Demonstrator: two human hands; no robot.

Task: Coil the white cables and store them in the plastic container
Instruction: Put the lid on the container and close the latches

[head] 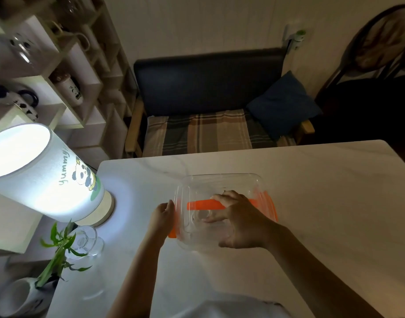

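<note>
Clear plastic, with orange clips along its sides, makes up the plastic container (220, 210), which sits at the middle of the white marble-patterned desk (311, 191), nearer the far edge than the near one and tilted a little, its near end seeming lifted by the hands. From the head camera, the left hand (162, 214) is pressed flat against the container's left wall, fingers held together and touching the orange clip there, gripping the side rather than pinching anything small. The right hand (240, 219) comes over the near right corner with its fingers spread; the fingertips (212, 219) reach inside the clear walls while the thumb sits below the near rim, so the hand clasps the container's wall. A faint pale loop can be made out inside under those fingertips, but whether it is a cable is too blurred to tell. At the desk's left edge stands a lit lamp (43, 171) with a panda drawing and the word "Yummy" on its shade. Near the desk's near-left corner are a clear glass (84, 244) and a white mug (20, 297) holding a green plant. Beyond the far edge is a dark bench (208, 88) with a plaid seat cushion.
</note>
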